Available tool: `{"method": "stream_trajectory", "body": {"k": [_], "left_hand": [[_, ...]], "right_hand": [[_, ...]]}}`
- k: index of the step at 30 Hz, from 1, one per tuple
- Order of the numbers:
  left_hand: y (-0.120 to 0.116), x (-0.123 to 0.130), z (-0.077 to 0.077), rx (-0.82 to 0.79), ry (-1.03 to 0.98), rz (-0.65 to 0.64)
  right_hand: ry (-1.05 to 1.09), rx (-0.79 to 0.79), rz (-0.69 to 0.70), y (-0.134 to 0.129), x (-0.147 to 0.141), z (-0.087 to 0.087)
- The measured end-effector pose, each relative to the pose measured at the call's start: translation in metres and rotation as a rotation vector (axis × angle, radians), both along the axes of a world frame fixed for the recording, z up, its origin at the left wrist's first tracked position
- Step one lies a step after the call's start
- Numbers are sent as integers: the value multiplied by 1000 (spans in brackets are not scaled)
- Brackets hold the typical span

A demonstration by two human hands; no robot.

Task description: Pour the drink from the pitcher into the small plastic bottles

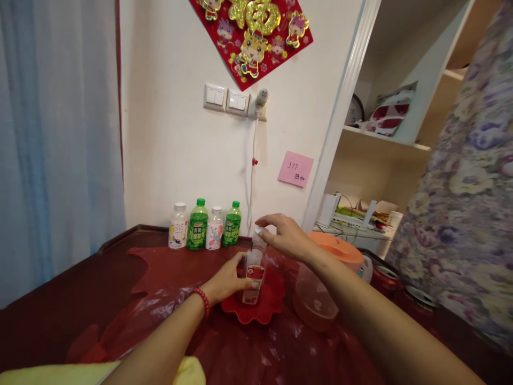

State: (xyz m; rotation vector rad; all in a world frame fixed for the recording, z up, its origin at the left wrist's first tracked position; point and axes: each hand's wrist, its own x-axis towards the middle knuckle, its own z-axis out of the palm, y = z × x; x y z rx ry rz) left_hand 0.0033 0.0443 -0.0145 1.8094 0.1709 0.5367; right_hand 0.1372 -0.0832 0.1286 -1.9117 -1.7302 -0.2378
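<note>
A clear plastic bottle (255,272) with a red and white label stands over a red scalloped plate (256,315). My left hand (228,280) is wrapped round the bottle's body from the left, a red bead bracelet on its wrist. At the top, the fingers of my right hand (282,235) close on the white bottle cap (259,230). Whether the cap is loose on the neck cannot be made out. The bottle's base hides part of the plate.
Against the wall stand a green tea bottle (197,227), another green bottle (232,225) and two white bottles. A clear pitcher with an orange lid (336,247) stands to the right, near red cans (419,302). Yellow cloth (188,371) lies at the front edge.
</note>
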Motion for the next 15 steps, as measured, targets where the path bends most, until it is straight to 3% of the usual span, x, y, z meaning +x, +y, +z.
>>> {"method": "stream_trajectory", "body": {"k": [8,15], "left_hand": [[0,-1,2,20,7,0],[0,0,0,32,6,3]], "right_hand": [[-32,49,-103,11,0,-9],[9,45,-54,3,-4,-5]]}}
